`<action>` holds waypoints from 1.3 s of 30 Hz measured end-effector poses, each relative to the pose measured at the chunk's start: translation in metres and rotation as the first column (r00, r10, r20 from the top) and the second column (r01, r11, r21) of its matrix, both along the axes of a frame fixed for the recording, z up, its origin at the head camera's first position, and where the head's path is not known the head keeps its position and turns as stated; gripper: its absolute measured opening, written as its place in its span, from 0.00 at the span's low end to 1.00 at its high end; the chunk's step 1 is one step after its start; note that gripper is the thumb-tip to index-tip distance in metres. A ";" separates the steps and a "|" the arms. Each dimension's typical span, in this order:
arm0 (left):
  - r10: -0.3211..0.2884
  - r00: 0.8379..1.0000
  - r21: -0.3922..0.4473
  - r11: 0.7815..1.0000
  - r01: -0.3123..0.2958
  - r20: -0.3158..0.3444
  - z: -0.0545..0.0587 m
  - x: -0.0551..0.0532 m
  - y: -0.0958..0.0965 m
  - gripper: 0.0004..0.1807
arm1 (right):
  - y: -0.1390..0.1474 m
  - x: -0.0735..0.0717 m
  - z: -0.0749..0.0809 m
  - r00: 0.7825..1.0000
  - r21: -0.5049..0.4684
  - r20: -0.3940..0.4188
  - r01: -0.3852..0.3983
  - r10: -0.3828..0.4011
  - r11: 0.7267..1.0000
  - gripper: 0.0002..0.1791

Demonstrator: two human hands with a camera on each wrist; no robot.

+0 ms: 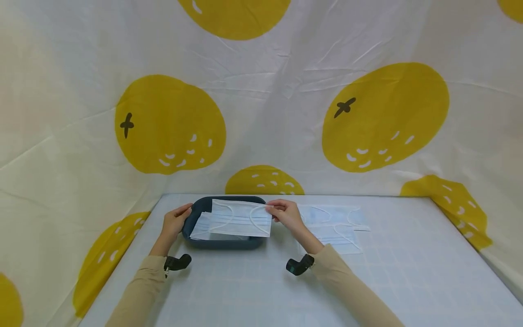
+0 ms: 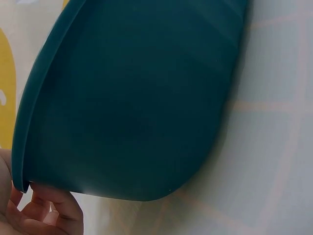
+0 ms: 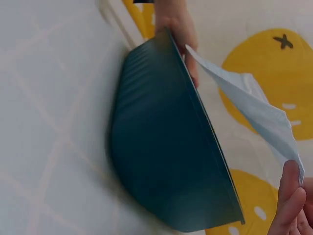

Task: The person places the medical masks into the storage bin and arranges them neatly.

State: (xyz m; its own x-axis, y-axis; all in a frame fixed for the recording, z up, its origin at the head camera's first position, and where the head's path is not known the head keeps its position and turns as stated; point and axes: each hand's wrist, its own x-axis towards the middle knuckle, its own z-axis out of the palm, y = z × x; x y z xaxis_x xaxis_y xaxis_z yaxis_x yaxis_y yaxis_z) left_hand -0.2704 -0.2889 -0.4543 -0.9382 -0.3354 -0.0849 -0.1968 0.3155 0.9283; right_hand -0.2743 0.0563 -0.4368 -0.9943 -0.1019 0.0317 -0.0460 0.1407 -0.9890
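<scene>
A dark teal plastic basin (image 1: 229,244) stands at the back left of the table. My left hand (image 1: 175,222) grips its left rim, fingers curled under the lip in the left wrist view. Between thumb and fingers, my right hand (image 1: 288,214) pinches the right end of a pale blue face mask (image 1: 241,219). That mask hangs over the basin, its white ear loops showing on the front. Beneath it, another face mask (image 1: 200,227) lies inside the basin, partly hidden. In the right wrist view the held mask (image 3: 254,107) slants above the basin's rim.
Several more face masks (image 1: 335,218) lie spread on the table to the right of the basin, partly behind the right forearm. A light checked cloth (image 1: 253,290) covers the table. A white curtain with yellow fruit shapes (image 1: 269,109) hangs behind it.
</scene>
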 end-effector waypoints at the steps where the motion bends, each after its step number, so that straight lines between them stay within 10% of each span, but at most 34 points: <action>1: 0.000 1.000 -0.002 1.000 0.000 0.003 -0.001 0.000 0.000 0.22 | -0.002 -0.001 0.000 1.000 -0.002 0.007 -0.002 0.002 1.000 0.12; 39: 0.009 1.000 -0.014 1.000 -0.009 -0.010 -0.007 -0.002 -0.001 0.21 | -0.056 -0.004 -0.001 0.988 0.158 -0.088 -0.110 0.125 0.981 0.10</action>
